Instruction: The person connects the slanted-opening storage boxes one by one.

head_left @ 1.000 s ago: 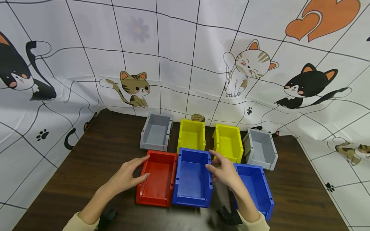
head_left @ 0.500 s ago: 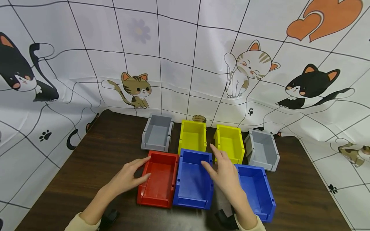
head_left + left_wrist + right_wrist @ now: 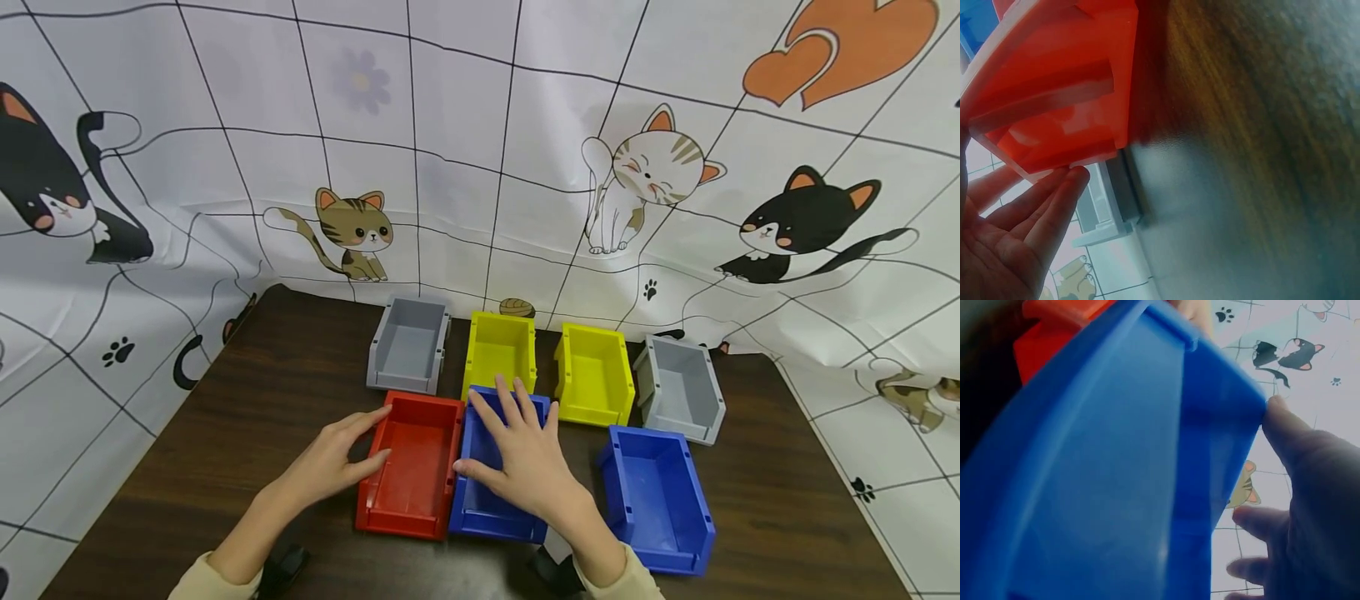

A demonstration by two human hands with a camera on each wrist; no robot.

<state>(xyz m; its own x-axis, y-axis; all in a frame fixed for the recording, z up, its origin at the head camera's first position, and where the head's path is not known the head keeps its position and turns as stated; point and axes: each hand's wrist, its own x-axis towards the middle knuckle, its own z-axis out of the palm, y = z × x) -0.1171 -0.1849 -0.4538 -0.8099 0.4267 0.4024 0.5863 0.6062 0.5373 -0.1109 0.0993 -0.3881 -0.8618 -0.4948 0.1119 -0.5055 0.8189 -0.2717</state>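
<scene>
Side by side at the front stand a red storage bin [image 3: 416, 467] and a blue storage bin [image 3: 495, 522], long sides together. My left hand [image 3: 326, 462] is at the red bin's left wall, thumb and forefinger tips at its rim; in the left wrist view its straight fingertips reach the outside of the red bin [image 3: 1054, 81]. Above the blue bin my right hand [image 3: 528, 462] is spread flat, fingers toward the back, hiding much of its inside. The right wrist view shows my thumb tip at the rim of the blue bin [image 3: 1116, 456].
Another blue bin [image 3: 660, 500] stands apart at the right. Behind is a row of two grey bins and two yellow bins: left grey bin [image 3: 407, 346], yellow bins [image 3: 498, 350] and right grey bin [image 3: 682, 387]. A cat-print cloth [image 3: 465, 183] hangs behind the dark table [image 3: 225, 400].
My right hand has left the blue bin's right wall and moved left over that bin, its fingers spreading. My left hand and the bins have stayed in place.
</scene>
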